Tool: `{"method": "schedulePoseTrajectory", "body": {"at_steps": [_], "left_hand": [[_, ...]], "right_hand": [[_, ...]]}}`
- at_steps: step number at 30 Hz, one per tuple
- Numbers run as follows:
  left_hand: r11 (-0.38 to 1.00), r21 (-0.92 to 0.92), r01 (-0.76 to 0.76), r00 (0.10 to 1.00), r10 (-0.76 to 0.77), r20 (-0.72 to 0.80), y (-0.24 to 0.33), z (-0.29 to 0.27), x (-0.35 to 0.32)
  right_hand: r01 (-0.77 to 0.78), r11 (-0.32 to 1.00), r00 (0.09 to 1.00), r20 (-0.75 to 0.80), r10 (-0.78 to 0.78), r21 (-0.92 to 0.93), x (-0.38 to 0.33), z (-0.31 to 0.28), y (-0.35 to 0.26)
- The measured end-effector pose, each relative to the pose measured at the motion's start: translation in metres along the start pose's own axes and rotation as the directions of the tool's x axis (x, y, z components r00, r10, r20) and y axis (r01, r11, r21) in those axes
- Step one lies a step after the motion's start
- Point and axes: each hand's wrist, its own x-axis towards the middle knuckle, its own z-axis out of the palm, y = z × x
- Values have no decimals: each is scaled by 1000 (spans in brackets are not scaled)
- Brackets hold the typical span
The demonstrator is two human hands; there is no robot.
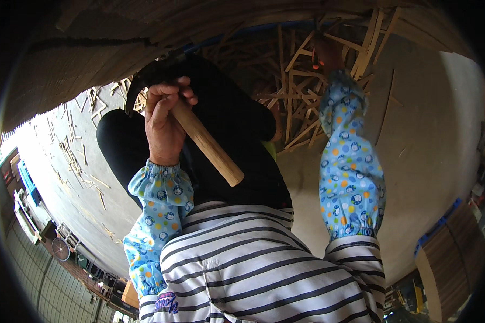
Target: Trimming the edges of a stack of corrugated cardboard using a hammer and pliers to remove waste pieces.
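My left hand (164,121) is closed around the wooden handle of a claw hammer (207,145), whose dark head (145,81) is raised above my black-trousered knee. Both forearms wear blue patterned sleeve covers. My right hand (327,54) reaches far forward into a pile of thin wooden strips (296,102). It sits in shadow among the strips, so its grip is unclear. A large woven wooden surface (91,59) curves across the top left.
Grey concrete floor (431,145) spreads to the right. Loose wood slivers (75,156) lie scattered on the floor at the left. A stack of wooden boards (452,242) stands at the lower right, and a blue crate (27,183) sits at the far left.
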Motion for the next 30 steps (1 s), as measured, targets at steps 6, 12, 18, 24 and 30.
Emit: {"method": "schedulePoseTrajectory", "body": {"at_steps": [6, 12, 18, 24, 30], "left_hand": [[1000, -1, 0, 1000, 0, 1, -2, 5, 4], [995, 94, 14, 997, -6, -83, 0, 2, 4], [1000, 22, 6, 1000, -6, -24, 2, 3, 1], [997, 76, 5, 1000, -3, -28, 7, 7, -1], [997, 73, 23, 999, -19, -44, 2, 13, -1]], "right_hand": [[-544, 757, 839, 216, 499, 363, 4, -18, -50], [-222, 970, 960, -151, 235, 100, -75, -13, -10], [-469, 695, 809, 51, 586, -546, -132, -51, 86], [-551, 606, 779, 92, 621, 573, -133, -53, -59], [-571, 477, 811, 372, 451, 668, -33, -26, -59]]}}
